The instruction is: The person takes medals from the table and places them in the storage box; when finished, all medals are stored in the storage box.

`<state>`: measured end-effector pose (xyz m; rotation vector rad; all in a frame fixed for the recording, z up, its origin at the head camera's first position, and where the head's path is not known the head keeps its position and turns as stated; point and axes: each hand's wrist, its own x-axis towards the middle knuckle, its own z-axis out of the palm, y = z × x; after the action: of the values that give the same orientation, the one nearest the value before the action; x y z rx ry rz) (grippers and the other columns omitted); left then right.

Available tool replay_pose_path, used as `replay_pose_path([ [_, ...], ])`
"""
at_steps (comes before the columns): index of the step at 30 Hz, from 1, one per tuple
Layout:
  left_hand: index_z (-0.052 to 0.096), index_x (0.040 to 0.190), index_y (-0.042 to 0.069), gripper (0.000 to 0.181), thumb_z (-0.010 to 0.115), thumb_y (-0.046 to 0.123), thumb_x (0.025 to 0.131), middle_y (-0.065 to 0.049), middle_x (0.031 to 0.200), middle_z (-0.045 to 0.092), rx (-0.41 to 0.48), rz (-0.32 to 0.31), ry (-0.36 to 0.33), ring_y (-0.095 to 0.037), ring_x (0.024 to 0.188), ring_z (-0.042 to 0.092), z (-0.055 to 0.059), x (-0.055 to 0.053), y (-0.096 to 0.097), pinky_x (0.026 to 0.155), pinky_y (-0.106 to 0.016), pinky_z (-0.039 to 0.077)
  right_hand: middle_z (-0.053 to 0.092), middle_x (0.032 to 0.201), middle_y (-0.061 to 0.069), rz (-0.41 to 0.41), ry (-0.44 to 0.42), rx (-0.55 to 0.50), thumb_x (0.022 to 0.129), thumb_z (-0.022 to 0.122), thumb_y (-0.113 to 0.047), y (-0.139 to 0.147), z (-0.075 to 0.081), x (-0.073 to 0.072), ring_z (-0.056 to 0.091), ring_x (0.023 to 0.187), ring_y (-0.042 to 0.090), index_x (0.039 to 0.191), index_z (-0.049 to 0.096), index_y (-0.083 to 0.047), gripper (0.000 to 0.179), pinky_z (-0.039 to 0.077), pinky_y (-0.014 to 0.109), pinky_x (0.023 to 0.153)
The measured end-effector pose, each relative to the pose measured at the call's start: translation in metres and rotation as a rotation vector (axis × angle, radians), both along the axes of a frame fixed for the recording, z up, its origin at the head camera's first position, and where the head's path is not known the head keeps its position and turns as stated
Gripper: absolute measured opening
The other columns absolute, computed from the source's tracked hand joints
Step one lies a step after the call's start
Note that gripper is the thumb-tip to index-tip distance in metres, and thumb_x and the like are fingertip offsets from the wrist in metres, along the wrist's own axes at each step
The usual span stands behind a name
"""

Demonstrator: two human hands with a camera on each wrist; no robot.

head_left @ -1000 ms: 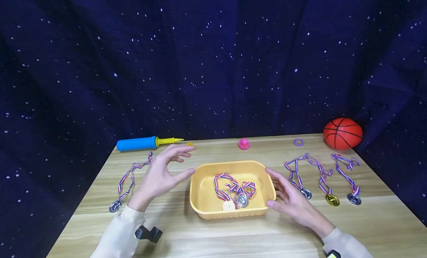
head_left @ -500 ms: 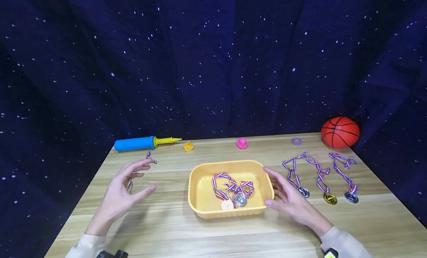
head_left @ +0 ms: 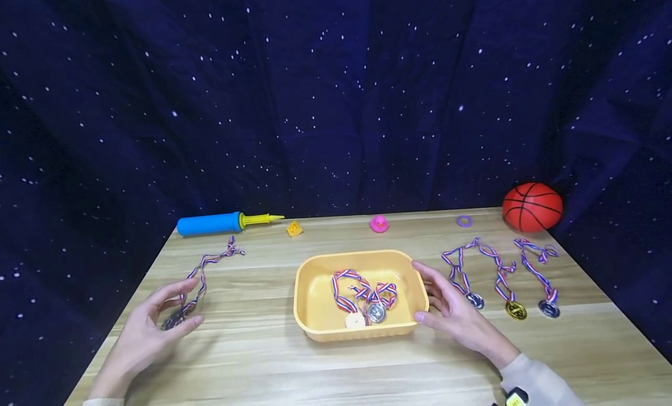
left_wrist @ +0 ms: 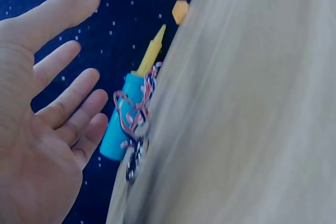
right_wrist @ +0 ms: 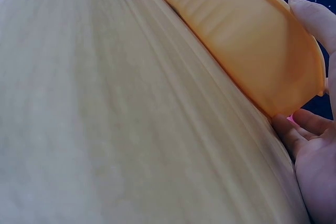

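My left hand (head_left: 144,330) is beside a silver medal (head_left: 174,321) on the table's left side, with fingers spread and nothing held. The medal is partly hidden behind the fingers; its red, white and blue ribbon (head_left: 203,272) trails toward the back. In the left wrist view the palm (left_wrist: 42,171) faces the medal (left_wrist: 137,158) with a gap between. A yellow plastic basin (head_left: 367,334) stands at the centre, holding a silver medal (head_left: 377,312) and a pale gold-toned medal (head_left: 355,320) with ribbons. My right hand (head_left: 457,315) holds the basin's right end, thumb at its near corner.
Three ribboned medals lie on the right: silver (head_left: 475,301), gold (head_left: 516,310), dark silver (head_left: 549,308). Along the back are a blue hand pump (head_left: 210,224), an orange-yellow block (head_left: 294,228), a pink duck (head_left: 379,223), a purple ring (head_left: 464,221) and a red basketball (head_left: 532,207).
My left hand has moved from the basin's left side leftward and down to the silver medal on the left. The right hand stays at the basin.
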<state>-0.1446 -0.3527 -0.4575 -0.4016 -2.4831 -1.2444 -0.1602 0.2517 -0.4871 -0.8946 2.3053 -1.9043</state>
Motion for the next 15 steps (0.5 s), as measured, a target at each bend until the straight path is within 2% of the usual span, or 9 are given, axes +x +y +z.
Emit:
replay_pose_path([
  [3,0.067,0.152,0.012,0.072,0.097,0.009,0.087,0.004,0.155,0.065,-0.052,0.035,-0.053,0.002,0.126,0.062,-0.004,0.002,-0.009,0.102,-0.009,0.046,0.043,0.167,0.028,-0.004,0.002,-0.001,0.1,0.076,0.004,0.0,0.0,0.0,0.06,0.143,0.039,0.176,0.027,-0.012,0.091,0.051,0.025,0.119],
  [6,0.066,0.152,0.014,0.07,0.097,0.014,0.089,0.001,0.149,0.069,-0.086,0.048,-0.083,0.001,0.124,0.064,-0.008,0.003,-0.019,0.099,-0.009,0.048,0.043,0.167,0.028,-0.006,0.003,0.002,0.1,0.076,0.004,0.0,-0.001,0.0,0.06,0.143,0.039,0.176,0.027,-0.012,0.091,0.05,0.025,0.119],
  [10,0.068,0.15,0.013,0.068,0.097,0.016,0.088,-0.001,0.136,0.076,-0.132,0.054,-0.068,0.001,0.117,0.067,-0.014,0.005,-0.03,0.095,-0.009,0.049,0.044,0.167,0.027,-0.01,0.002,0.009,0.101,0.076,0.003,0.0,-0.001,-0.001,0.06,0.143,0.039,0.176,0.028,-0.013,0.091,0.05,0.025,0.12],
  [15,0.073,0.144,0.011,0.064,0.099,0.013,0.085,0.0,0.124,0.078,-0.15,0.039,-0.04,-0.003,0.106,0.067,-0.018,0.004,-0.039,0.089,-0.01,0.052,0.044,0.166,0.028,-0.008,0.003,0.004,0.101,0.076,0.002,-0.001,-0.002,-0.001,0.06,0.143,0.039,0.176,0.028,-0.012,0.091,0.05,0.026,0.12],
])
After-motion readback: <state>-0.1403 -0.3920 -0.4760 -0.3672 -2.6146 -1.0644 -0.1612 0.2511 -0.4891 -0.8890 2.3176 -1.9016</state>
